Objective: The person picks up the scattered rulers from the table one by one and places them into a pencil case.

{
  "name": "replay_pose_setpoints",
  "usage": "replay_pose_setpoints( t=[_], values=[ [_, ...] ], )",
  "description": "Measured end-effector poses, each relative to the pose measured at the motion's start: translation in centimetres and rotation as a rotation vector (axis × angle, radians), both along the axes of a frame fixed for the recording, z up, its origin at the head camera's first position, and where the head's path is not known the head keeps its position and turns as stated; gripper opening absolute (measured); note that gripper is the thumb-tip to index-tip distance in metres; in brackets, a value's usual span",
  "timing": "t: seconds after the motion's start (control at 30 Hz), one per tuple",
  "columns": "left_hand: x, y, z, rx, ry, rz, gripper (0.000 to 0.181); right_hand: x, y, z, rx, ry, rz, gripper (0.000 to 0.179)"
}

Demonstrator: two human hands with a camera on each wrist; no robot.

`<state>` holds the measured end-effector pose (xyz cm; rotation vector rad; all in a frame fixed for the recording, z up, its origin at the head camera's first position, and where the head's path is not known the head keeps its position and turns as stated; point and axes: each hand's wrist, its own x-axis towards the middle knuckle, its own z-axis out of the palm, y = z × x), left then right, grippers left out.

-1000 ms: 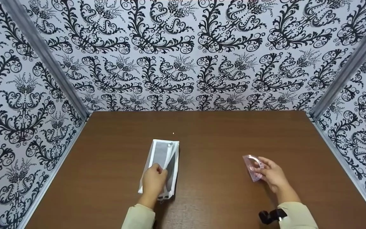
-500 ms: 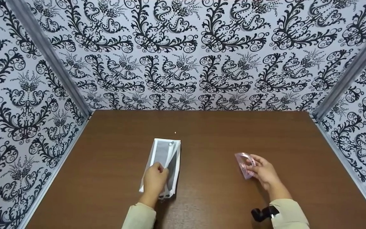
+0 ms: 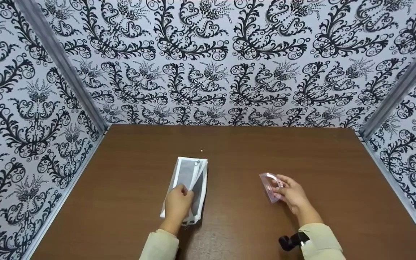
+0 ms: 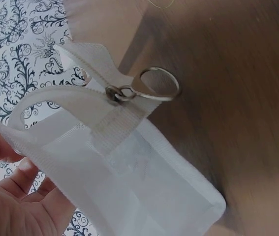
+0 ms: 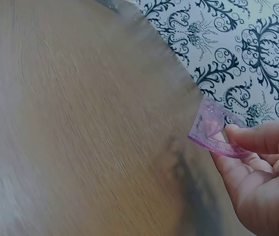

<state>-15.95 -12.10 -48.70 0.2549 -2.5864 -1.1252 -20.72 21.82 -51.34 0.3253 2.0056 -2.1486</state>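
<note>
A white-edged mesh zipper pouch (image 3: 184, 171) lies on the brown table, its zipper side parted. My left hand (image 3: 178, 204) pinches the pouch's edge by the opening between thumb and fingers. In the left wrist view the zipper pull (image 4: 156, 86), a metal ring, hangs at the end of the zipper, and the mesh looks see-through. Over to the right, my right hand (image 3: 293, 195) holds a clear pink protractor (image 3: 268, 186) above the table, apart from the pouch. The right wrist view shows the protractor (image 5: 213, 130) between thumb and fingers, with scale marks along its curved edge.
The brown table (image 3: 237, 144) is bounded by patterned black-and-white walls (image 3: 208, 72) at the back and both sides. Grey posts (image 3: 60, 61) stand in the corners. A black device (image 3: 294, 241) is strapped at the right wrist.
My right hand has moved left with the protractor, nearer to the pouch. The left hand keeps its hold on the pouch; the head view has shifted slightly.
</note>
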Motion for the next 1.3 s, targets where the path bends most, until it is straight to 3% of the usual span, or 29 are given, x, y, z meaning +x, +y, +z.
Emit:
replay_pose_setpoints(
  t=[0.5,1.3],
  values=[
    [-0.1,-0.1,-0.1,0.011,-0.028,-0.007,0.018,-0.7,-4.0,-0.3,-0.05,-0.018,-0.038,0.055],
    [0.1,0.0,-0.2,0.005,0.02,-0.015,0.018,-0.9,-10.1,-0.1,-0.156,-0.03,-0.036,0.056]
  ],
)
